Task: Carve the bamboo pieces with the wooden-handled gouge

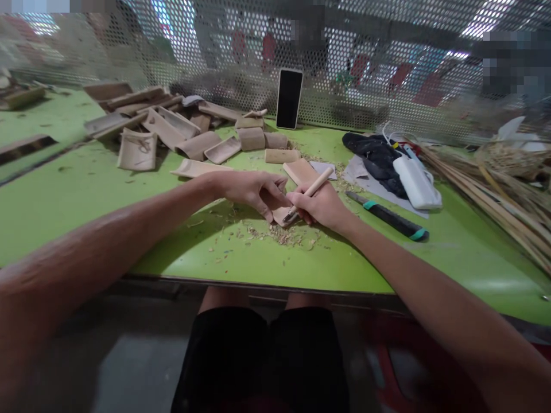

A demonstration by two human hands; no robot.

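Note:
My right hand [316, 203] is closed round a carving tool [321, 181] with a pale wooden handle. The tool's dark metal tip touches the near end of a curved bamboo piece [282, 214] on the green table [181, 258]. My left hand [258, 192] grips this piece from the left side, thumb at its edge, fingers bent over it. Part of the piece is hidden under both hands. Wood shavings [286, 234] lie just in front of it, and another bamboo piece [301, 171] lies behind my hands.
Cut bamboo pieces [167, 129] are heaped at the back left. A phone [289, 98] stands against the perforated screen [241, 51]. On the right are a black-and-green knife [394, 221], a dark glove [376, 160], a white power bank [417, 182] and long bamboo strips [495, 201].

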